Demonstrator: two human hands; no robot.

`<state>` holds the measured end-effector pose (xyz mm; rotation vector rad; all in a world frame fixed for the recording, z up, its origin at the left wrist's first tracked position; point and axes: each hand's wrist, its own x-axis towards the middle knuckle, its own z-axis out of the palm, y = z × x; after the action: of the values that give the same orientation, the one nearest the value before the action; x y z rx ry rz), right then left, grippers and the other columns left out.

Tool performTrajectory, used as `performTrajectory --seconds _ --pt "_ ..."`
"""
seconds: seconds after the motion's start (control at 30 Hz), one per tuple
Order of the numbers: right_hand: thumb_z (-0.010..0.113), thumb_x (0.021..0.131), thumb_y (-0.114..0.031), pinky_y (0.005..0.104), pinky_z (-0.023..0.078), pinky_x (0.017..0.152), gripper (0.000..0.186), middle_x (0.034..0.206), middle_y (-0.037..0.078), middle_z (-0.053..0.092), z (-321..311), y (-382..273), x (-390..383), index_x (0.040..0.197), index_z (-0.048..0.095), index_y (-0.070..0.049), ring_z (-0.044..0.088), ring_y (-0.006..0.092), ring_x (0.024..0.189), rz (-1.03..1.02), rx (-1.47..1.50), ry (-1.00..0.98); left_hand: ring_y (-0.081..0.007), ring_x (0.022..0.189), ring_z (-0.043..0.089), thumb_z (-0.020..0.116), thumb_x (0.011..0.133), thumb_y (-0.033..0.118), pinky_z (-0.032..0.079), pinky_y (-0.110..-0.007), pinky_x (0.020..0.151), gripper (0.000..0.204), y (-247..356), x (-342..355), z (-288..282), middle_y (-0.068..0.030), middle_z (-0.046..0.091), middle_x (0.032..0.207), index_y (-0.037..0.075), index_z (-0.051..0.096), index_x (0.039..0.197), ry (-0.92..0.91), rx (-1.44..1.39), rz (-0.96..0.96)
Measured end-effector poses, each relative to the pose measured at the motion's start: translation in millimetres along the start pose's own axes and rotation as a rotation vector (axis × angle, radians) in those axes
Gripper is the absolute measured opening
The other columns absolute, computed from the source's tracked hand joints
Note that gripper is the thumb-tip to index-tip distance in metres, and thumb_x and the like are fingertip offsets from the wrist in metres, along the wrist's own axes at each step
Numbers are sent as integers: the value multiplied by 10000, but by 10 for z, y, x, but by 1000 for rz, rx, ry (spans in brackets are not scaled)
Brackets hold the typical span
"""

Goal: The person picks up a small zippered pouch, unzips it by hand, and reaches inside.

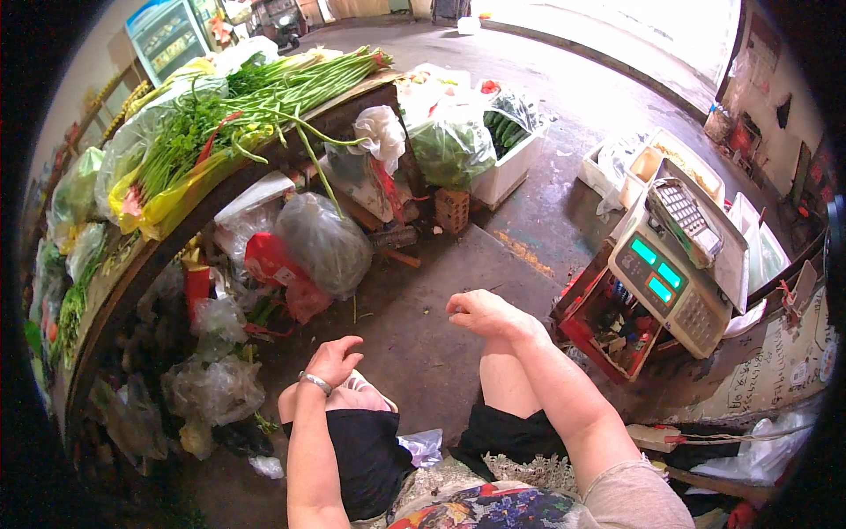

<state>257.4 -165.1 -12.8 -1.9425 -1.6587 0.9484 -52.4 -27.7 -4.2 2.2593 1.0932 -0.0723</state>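
Observation:
My left hand (337, 360), with a silver bracelet at the wrist, is over my left knee, fingers loosely bent and apart from the thumb, holding nothing visible. Higher and to the right, my right hand (474, 312) hovers above my other knee, fingers loosely curled, with nothing seen in them. Beyond my left hand lie a grey plastic bag (322, 242) and red bags (269, 264) under a wooden counter. Right of my right hand stands a scale (661, 286) with lit green displays and a keypad device (687, 220) on top, over a red box (599, 326) of small items.
A curved counter (97, 313) bears long beans (308, 79) and bagged greens (167, 167). White crates of bagged vegetables (507, 163) stand ahead beside a brick (452, 209); more tubs (604, 172) are at right. Clear bags (211, 392) lie low left. A display fridge (163, 40) is behind.

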Motion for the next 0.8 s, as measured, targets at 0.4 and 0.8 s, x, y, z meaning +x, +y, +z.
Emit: performTrajectory --seconds 0.4,0.8 --pt "594 846 -225 419 478 902 309 1086 158 665 9 26 16 1121 641 -91 607 345 1055 -14 -5 2 -317 983 659 666 826 191 518 -376 848 367 -6 1 5 -179 681 1051 96 625 1179 3 -17 6" --pt "587 844 -226 423 473 911 308 1086 156 666 5 19 14 1116 645 -91 603 347 1064 -21 -7 2 -317 995 656 665 823 198 518 -378 854 365 -7 -2 6 -177 678 1067 92 629 1170 7 -13 20"
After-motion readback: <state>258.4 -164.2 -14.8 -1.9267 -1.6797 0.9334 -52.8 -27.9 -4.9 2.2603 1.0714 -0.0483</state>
